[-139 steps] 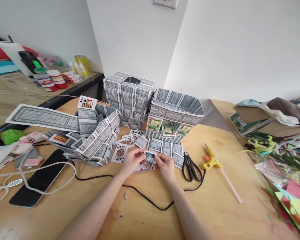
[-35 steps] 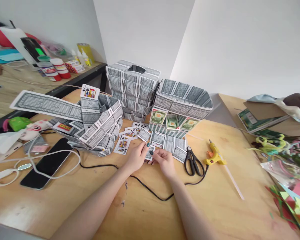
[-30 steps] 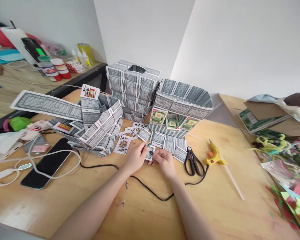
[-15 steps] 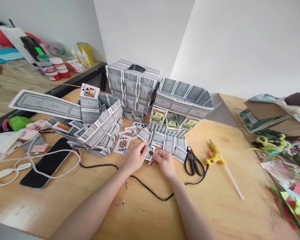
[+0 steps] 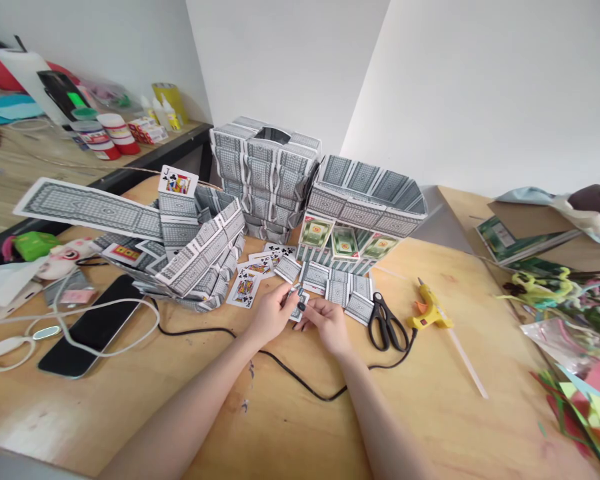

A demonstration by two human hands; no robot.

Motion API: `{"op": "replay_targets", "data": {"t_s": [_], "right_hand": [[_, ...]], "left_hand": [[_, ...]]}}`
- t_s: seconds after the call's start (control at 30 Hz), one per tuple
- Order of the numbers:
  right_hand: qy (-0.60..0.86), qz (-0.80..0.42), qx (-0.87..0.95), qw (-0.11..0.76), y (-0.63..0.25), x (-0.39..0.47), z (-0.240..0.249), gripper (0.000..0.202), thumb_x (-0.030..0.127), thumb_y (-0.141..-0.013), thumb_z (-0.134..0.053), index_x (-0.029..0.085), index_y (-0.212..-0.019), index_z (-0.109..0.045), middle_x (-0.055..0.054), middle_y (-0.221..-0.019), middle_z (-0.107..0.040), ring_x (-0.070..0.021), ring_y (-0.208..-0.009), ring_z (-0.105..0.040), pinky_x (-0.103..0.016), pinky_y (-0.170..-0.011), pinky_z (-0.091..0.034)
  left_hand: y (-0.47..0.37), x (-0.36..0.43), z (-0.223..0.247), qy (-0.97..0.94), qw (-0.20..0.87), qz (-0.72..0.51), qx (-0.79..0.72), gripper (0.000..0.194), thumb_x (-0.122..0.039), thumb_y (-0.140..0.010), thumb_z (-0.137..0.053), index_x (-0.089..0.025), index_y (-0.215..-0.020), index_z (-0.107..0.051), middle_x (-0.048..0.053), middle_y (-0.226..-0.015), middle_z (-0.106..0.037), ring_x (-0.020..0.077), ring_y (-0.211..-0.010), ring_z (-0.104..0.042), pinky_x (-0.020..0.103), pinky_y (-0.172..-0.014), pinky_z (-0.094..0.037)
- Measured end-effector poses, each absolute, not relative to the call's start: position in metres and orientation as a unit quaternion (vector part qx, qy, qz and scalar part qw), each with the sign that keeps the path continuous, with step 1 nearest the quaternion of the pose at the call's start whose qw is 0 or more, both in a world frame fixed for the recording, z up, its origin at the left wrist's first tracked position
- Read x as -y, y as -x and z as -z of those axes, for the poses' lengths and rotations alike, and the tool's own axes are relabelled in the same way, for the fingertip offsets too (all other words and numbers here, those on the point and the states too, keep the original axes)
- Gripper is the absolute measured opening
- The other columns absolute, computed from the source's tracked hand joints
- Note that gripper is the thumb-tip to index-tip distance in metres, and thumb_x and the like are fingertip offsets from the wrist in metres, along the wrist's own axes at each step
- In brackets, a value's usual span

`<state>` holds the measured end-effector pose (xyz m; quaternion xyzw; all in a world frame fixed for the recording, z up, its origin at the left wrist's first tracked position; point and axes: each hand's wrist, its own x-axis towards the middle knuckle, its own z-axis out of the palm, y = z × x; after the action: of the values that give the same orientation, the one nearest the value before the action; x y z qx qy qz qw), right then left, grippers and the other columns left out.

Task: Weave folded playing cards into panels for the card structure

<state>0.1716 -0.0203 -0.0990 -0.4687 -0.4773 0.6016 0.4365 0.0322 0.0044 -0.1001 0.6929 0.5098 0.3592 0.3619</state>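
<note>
Between my two hands is a small playing card [image 5: 295, 313], low over the table. My left hand [image 5: 273, 312] pinches its left side with thumb and fingers. On the other side my right hand [image 5: 326, 323] is closed at the card's right edge, its fingertips partly hidden. Just beyond the hands lie several grey-backed card pieces [image 5: 338, 292]. A face-up king of clubs [image 5: 243, 289] lies to their left, beside more loose cards [image 5: 263, 264]. Black-handled scissors [image 5: 387, 324] rest right of my right hand.
Behind stand a card-built block [image 5: 270, 170] and a card-walled box [image 5: 365, 207]; a woven card structure [image 5: 200, 260] is at left. A yellow glue gun [image 5: 431, 309] lies right, its black cord [image 5: 300, 379] crossing near my forearms. A phone [image 5: 87, 327] lies left, coloured paper [image 5: 593, 413] right.
Hardly anything differs. Both hands stay at the card with only a slight shift of the fingers, and the whole view moves a touch.
</note>
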Motion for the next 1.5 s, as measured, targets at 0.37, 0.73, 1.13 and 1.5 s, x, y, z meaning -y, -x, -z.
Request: {"op": "replay_targets", "data": {"t_s": [0.37,0.73,1.13,1.5], "right_hand": [[0.462,-0.601,0.482,0.440,-0.173,0.020,0.103,0.026,0.039,-0.076,-0.057,0.017,-0.062,-0.054,-0.001,-0.049,-0.063,-0.0129,-0.046,-0.058,-0.022,-0.046,-0.042],[0.436,-0.620,0.472,0.451,-0.171,0.021,0.102,0.025,0.037,-0.076,-0.057,0.017,-0.061,-0.054,-0.002,-0.051,-0.064,-0.0122,-0.047,-0.057,-0.022,-0.047,-0.041],[0.435,-0.616,0.475,0.454,-0.170,0.022,0.103,0.025,0.037,-0.075,-0.057,0.017,-0.060,-0.055,-0.001,-0.049,-0.062,-0.0116,-0.045,-0.055,-0.022,-0.046,-0.041],[0.443,-0.614,0.478,0.445,-0.170,0.021,0.103,0.026,0.039,-0.075,-0.057,0.017,-0.061,-0.055,-0.001,-0.050,-0.063,-0.0120,-0.045,-0.056,-0.022,-0.046,-0.042]], "left_hand": [[-0.032,-0.005,0.103,-0.691,0.372,-0.354,-0.509,0.023,-0.033,-0.082,-0.040,-0.017,-0.066,-0.044,-0.006,-0.050,-0.034,0.0077,-0.046,-0.033,0.020,-0.046,-0.024],[-0.027,-0.010,0.112,-0.607,0.525,-0.394,-0.447,0.028,-0.037,-0.084,-0.037,-0.015,-0.078,-0.052,-0.001,-0.066,-0.051,0.0100,-0.057,-0.044,0.021,-0.051,-0.035],[-0.025,-0.011,0.114,-0.643,0.470,-0.381,-0.470,0.027,-0.035,-0.084,-0.038,-0.016,-0.072,-0.051,-0.002,-0.061,-0.046,0.0108,-0.058,-0.042,0.022,-0.053,-0.033],[-0.026,-0.010,0.111,-0.682,0.422,-0.375,-0.464,0.026,-0.032,-0.086,-0.034,-0.017,-0.066,-0.041,-0.003,-0.059,-0.039,0.0100,-0.057,-0.037,0.022,-0.054,-0.030]]}}
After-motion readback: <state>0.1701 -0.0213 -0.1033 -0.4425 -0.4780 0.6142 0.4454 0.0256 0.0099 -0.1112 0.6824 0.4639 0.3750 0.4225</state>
